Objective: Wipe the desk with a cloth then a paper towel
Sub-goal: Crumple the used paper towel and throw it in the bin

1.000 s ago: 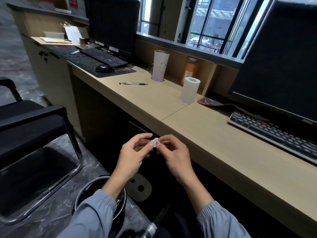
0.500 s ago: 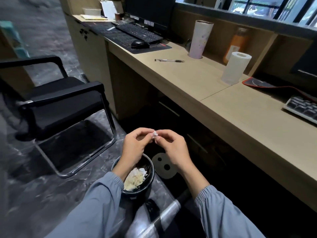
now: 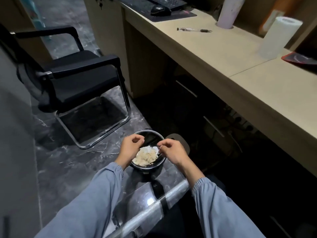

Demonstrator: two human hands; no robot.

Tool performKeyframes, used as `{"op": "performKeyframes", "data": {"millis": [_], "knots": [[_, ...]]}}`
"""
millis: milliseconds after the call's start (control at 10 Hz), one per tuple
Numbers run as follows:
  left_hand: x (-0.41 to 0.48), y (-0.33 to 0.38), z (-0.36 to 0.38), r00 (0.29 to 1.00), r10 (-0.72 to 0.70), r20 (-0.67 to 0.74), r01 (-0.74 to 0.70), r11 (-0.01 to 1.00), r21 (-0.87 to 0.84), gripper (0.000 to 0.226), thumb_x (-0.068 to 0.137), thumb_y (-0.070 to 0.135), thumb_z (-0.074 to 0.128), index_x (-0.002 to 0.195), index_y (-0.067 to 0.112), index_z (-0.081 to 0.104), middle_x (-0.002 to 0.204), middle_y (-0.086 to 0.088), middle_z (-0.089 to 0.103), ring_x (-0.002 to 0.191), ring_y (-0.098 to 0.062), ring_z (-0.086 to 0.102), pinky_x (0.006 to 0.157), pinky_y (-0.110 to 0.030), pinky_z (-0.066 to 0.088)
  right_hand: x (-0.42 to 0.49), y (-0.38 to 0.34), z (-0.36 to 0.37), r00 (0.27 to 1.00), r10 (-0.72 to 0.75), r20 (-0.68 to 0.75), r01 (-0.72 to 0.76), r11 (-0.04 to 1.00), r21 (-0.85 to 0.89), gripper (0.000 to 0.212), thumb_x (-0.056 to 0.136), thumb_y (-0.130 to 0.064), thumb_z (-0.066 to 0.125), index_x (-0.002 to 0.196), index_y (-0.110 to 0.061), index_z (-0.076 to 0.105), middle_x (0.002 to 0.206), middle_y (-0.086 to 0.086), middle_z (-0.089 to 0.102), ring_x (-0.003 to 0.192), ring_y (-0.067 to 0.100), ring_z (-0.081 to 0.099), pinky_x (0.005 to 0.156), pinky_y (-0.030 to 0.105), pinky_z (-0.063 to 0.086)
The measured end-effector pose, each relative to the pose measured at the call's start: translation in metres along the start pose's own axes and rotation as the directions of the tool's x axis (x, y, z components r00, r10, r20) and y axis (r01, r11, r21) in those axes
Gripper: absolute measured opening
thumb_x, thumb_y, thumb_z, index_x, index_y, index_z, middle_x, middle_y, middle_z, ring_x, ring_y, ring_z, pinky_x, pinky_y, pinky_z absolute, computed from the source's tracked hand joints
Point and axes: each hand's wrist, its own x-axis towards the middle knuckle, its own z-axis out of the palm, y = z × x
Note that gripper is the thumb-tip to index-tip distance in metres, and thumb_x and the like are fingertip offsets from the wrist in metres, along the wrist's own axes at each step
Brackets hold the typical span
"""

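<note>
- Both hands hover just above the small black bin (image 3: 147, 170) on the floor. I judge the step to be dropping used paper into it, close to the end of the task.
- The left hand (image 3: 131, 147) has its fingers loosely curled, thumb near the forefinger, and nothing shows in its grasp.
- The right hand (image 3: 172, 151) is curled the same way, fingertips drawn together over the bin's far side. A white fleck sits right at those fingertips, and I cannot tell whether it is pinched or is part of the heap below.
- Crumpled paper (image 3: 145, 156) already fills much of the bin, so any scrap wants releasing over the middle of the heap, not by the rim, or it may slide off onto the floor.
- Spreading the fingers fully and rubbing the tips together over the opening should shed damp shreds that cling to the skin.
- Keeping both hands inside the rim's outline until they are empty is the safe course.
- The paper towel roll (image 3: 277, 36) stands upright on the worktop (image 3: 223, 54), well apart from the hands, near a pen (image 3: 193, 30) and a pale tumbler (image 3: 226, 12). No cloth is in view.
- The worktop's bare stretch shows no obvious streaks from here, though the view is blurred; a glance back before finishing seems wise.
</note>
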Motion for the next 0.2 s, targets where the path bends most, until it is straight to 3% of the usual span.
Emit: {"op": "performKeyframes", "data": {"millis": [200], "knots": [[-0.0031,-0.0072,-0.007,0.999,-0.041,-0.022,0.039,0.997,-0.061,0.013,0.096,0.009,0.071,0.088,0.017,0.076,0.084,-0.005,0.076,0.079,-0.023,0.069,0.068,-0.035,0.054,0.0005,0.0066,0.0028,0.999,0.034,0.017,-0.036,0.994,0.101,0.022,0.095,-0.003,0.057,0.089,-0.011,0.076,0.088,0.007,0.078,0.076,0.018,0.074,0.085,0.046,0.061]]}}
